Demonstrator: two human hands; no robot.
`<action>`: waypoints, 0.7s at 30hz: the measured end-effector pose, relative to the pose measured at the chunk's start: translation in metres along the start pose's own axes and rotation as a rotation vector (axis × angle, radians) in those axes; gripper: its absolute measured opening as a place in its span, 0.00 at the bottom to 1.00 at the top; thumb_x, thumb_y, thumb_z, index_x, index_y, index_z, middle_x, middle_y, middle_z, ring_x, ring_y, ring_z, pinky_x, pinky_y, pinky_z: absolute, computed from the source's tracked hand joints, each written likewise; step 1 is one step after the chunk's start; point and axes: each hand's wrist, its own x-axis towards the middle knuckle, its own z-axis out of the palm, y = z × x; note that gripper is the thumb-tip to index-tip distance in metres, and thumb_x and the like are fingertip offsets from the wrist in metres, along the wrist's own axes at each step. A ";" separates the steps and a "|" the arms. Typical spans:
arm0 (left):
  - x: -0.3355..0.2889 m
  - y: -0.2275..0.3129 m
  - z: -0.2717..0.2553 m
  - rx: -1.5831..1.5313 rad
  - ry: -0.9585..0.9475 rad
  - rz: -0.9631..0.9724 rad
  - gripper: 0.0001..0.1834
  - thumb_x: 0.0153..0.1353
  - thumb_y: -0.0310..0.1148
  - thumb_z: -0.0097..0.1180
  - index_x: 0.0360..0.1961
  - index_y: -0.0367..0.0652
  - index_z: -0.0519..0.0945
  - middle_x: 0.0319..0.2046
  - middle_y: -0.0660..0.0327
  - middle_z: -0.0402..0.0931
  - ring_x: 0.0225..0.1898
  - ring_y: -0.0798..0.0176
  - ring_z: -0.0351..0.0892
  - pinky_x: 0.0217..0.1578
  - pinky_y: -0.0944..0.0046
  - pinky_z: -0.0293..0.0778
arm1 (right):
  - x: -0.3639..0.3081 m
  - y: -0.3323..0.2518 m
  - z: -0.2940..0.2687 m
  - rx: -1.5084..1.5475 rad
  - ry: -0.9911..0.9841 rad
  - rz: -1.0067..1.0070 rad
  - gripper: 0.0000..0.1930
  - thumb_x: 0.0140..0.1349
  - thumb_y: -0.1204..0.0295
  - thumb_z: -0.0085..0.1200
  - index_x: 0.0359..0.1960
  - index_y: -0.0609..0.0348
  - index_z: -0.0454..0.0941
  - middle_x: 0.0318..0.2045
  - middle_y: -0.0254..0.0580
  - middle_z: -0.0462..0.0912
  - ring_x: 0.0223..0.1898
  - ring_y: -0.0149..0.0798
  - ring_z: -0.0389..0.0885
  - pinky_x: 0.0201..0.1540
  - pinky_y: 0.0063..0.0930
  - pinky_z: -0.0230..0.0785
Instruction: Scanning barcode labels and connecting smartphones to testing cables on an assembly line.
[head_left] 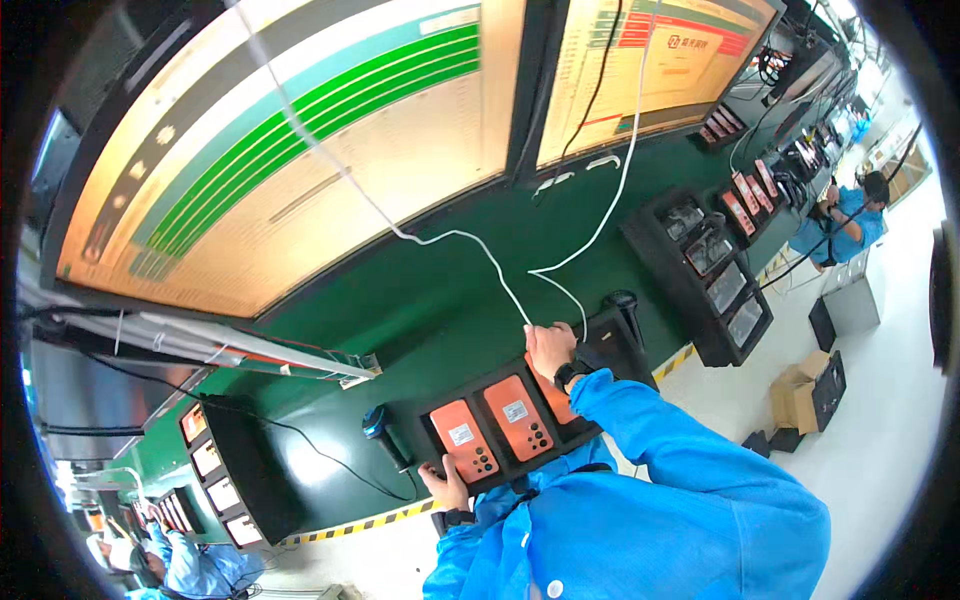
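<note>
A black tray (507, 467) lies along the near edge of the green bench, with orange phones (518, 415) face down in its slots. Each fully visible phone has a white label and several dark round lenses. My left hand (447, 487) grips the tray's near left corner, thumb beside the leftmost phone (463, 440). Over the far end of the third phone (553, 393), my right hand (551, 351) is closed around the end of a white cable (497, 267). Its plug is hidden by my fingers. That hand partly covers the third phone.
Left of the tray lies a black handheld scanner (383, 432); another scanner (622, 302) stands right. Two large monitors (330, 150) line the back. Black racks stand left (240, 470) and right (700, 270). A second white cable (625, 170) hangs down. Co-workers (845, 222) are far off both sides.
</note>
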 end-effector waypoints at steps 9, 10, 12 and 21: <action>-0.003 0.009 0.005 0.086 0.053 0.091 0.24 0.56 0.40 0.58 0.46 0.32 0.68 0.37 0.46 0.73 0.39 0.50 0.72 0.43 0.55 0.68 | 0.007 0.003 -0.001 -0.030 -0.168 0.078 0.14 0.68 0.61 0.39 0.29 0.52 0.73 0.15 0.49 0.78 0.22 0.53 0.79 0.49 0.51 0.63; 0.000 0.008 0.007 0.116 0.055 0.109 0.25 0.56 0.40 0.58 0.46 0.32 0.67 0.37 0.45 0.73 0.39 0.49 0.72 0.43 0.55 0.68 | 0.010 0.003 0.001 -0.075 -0.073 0.048 0.15 0.68 0.61 0.37 0.30 0.52 0.74 0.16 0.49 0.79 0.23 0.53 0.80 0.47 0.53 0.64; 0.000 0.011 0.011 0.083 0.013 0.116 0.26 0.57 0.40 0.57 0.48 0.32 0.67 0.39 0.44 0.73 0.41 0.48 0.72 0.44 0.54 0.67 | 0.023 -0.005 -0.014 -0.049 -0.057 0.177 0.14 0.67 0.62 0.39 0.29 0.51 0.75 0.18 0.48 0.79 0.25 0.53 0.80 0.38 0.53 0.65; 0.001 0.010 -0.007 0.204 0.010 0.113 0.39 0.56 0.50 0.60 0.53 0.23 0.65 0.45 0.36 0.72 0.45 0.42 0.73 0.47 0.51 0.70 | -0.056 -0.019 -0.029 -0.030 -0.077 -0.252 0.25 0.64 0.54 0.43 0.59 0.52 0.68 0.62 0.47 0.64 0.68 0.45 0.52 0.67 0.50 0.42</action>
